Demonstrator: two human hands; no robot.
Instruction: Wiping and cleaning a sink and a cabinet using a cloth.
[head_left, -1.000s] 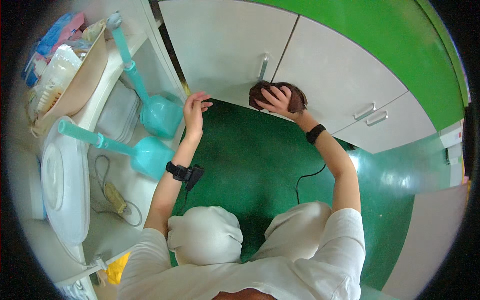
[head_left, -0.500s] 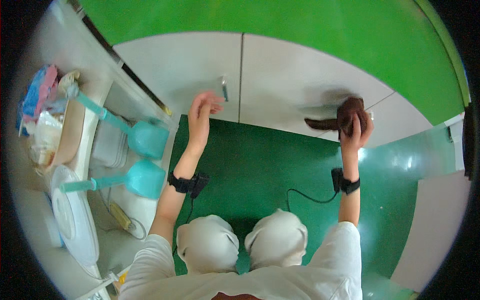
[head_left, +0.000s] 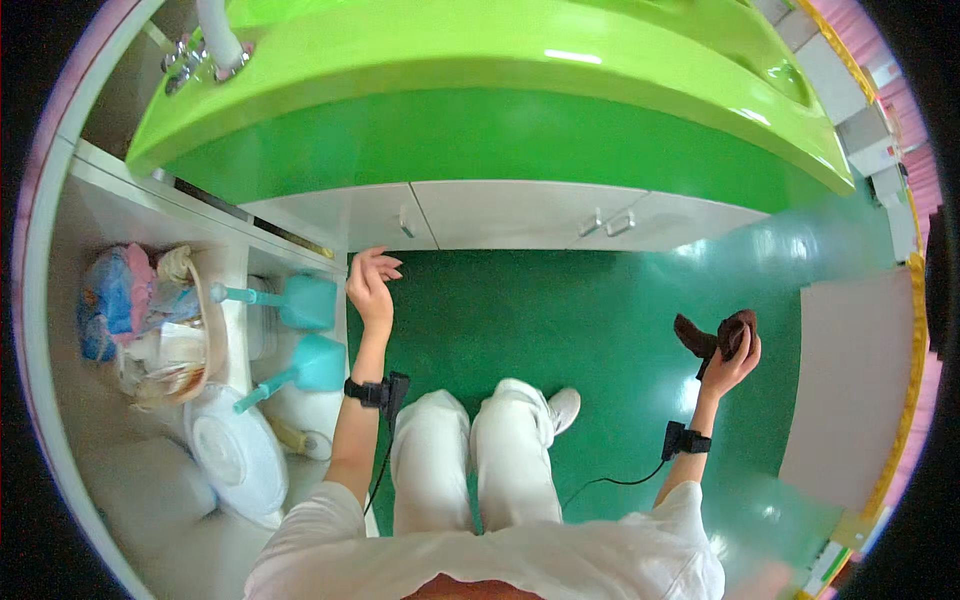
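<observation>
Brown cloth [head_left: 735, 330] swung clear of the cabinet doors [head_left: 510, 213], so no contact there rn | right hand [head_left: 733, 370] gripping it | left hand [head_left: 370, 292] loose, empty

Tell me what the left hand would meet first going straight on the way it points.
Probably the white cabinet door, near its metal handle, just beyond the left hand, though depth is unclear in this view.

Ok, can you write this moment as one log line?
right hand: holding brown cloth | left hand: open, empty | cabinet doors: shut
</observation>
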